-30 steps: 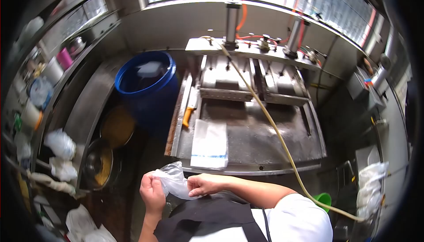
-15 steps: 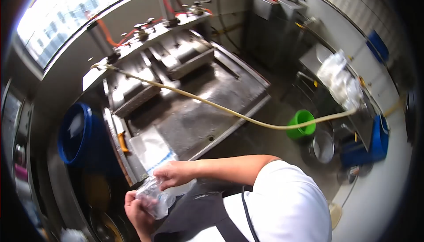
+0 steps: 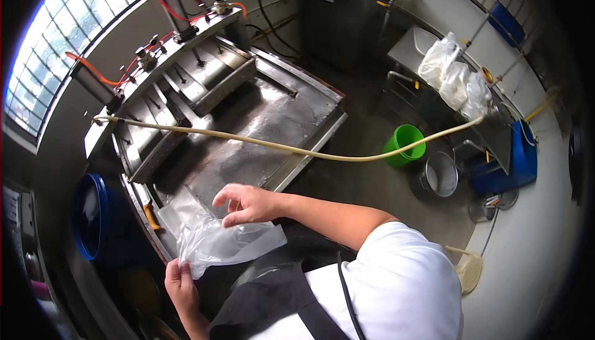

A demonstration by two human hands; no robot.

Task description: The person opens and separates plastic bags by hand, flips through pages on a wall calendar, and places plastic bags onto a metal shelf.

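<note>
A clear plastic bag (image 3: 229,244) hangs loosely spread in front of my dark apron, over the near corner of the steel table (image 3: 217,165). My left hand (image 3: 181,283) pinches its lower left edge between thumb and fingers. Above the bag's upper side is my right hand (image 3: 249,206), its fingers apart and slightly curled, holding nothing. Flat clear plastic (image 3: 176,208) lies on the table corner just beyond the bag. A tool with a yellow-orange handle (image 3: 150,216) rests along the table's left edge.
A pale hose (image 3: 279,146) stretches across the table to the right-hand counter, where white plastic bags (image 3: 455,76) lie. Metal presses (image 3: 204,83) line the table's back. A blue barrel (image 3: 90,216) stands left; a green bucket (image 3: 406,145) and a metal pot (image 3: 440,176) stand right.
The bag, bunched between both hands before, is now spread out wider. My right hand has let go of it and opened, while my left hand keeps its hold. The camera view has shifted.
</note>
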